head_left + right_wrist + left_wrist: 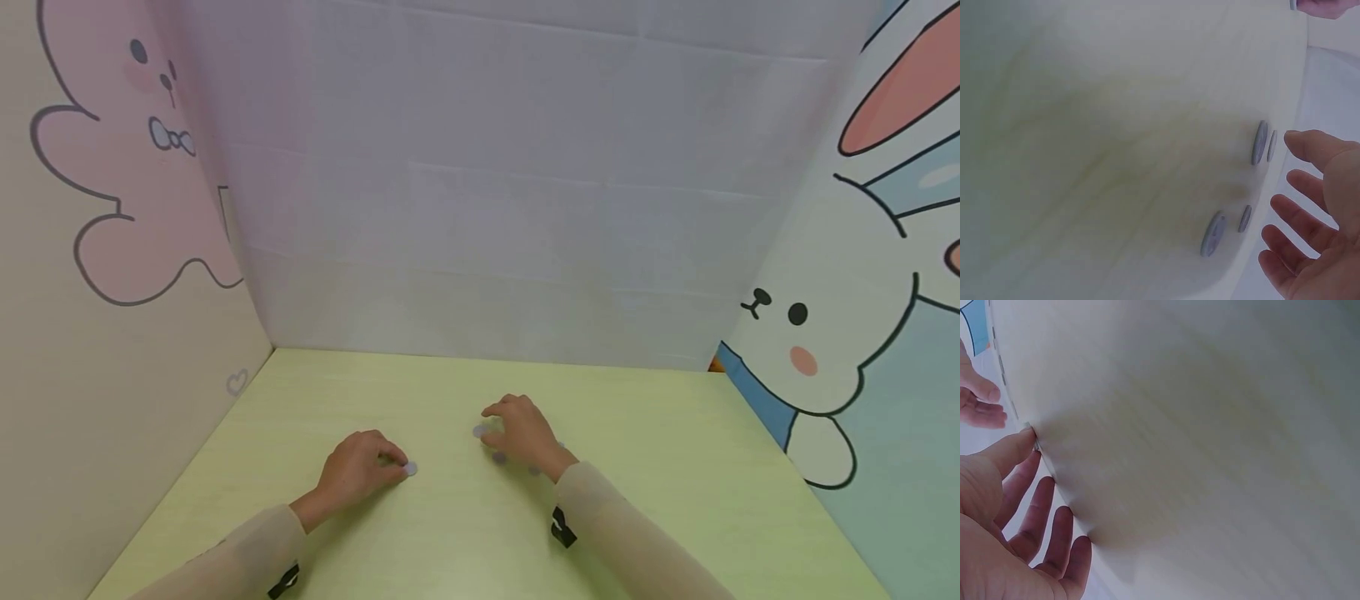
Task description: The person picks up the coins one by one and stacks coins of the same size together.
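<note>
Wall [150, 433] borders the table [450, 542] on the left. Next comes the left hand [356, 472], thumb and forefinger pinching one pale disc [411, 468]; the left wrist view alone shows its other three fingers spread. A gap of tabletop parts the two hands. Fingers apart and holding nothing, the right hand [522, 429] is near four more discs [1213, 234]: partly hidden from the head view, all separate in the right wrist view, making five. The far edge meets a pale sheet [525, 208]; right, a rabbit [847, 283] wall.
</note>
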`<state>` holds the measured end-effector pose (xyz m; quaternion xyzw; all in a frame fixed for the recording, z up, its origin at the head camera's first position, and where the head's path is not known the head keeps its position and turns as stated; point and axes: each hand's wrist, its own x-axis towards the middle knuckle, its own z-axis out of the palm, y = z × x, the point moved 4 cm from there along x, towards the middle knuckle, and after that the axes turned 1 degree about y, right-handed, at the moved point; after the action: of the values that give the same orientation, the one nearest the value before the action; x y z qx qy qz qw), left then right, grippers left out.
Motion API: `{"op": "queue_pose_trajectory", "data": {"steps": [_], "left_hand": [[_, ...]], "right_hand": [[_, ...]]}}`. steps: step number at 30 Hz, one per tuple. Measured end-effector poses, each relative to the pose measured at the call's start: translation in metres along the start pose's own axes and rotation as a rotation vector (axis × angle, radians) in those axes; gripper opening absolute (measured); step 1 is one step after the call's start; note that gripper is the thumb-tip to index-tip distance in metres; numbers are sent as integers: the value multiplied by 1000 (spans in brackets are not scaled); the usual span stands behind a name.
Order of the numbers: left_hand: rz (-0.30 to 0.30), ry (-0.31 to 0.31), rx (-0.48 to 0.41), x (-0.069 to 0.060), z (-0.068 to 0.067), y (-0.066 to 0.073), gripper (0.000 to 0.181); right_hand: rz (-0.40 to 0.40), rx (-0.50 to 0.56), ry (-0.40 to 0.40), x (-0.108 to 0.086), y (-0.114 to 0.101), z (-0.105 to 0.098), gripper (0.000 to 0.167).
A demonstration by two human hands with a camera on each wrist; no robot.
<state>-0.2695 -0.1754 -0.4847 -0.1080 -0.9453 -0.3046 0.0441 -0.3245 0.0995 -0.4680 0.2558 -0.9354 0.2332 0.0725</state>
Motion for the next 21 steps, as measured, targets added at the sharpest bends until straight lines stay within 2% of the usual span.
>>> {"op": "queue_pose_trajectory", "data": {"steps": [6,21], "left_hand": [[-8,1,1,0,0,0,13],[-11,-7,-4,0,-1,0,13]], "right_hand": [[16,13,-19,1,5,4,33],[67,17,-31,5,4,10,18]]}}
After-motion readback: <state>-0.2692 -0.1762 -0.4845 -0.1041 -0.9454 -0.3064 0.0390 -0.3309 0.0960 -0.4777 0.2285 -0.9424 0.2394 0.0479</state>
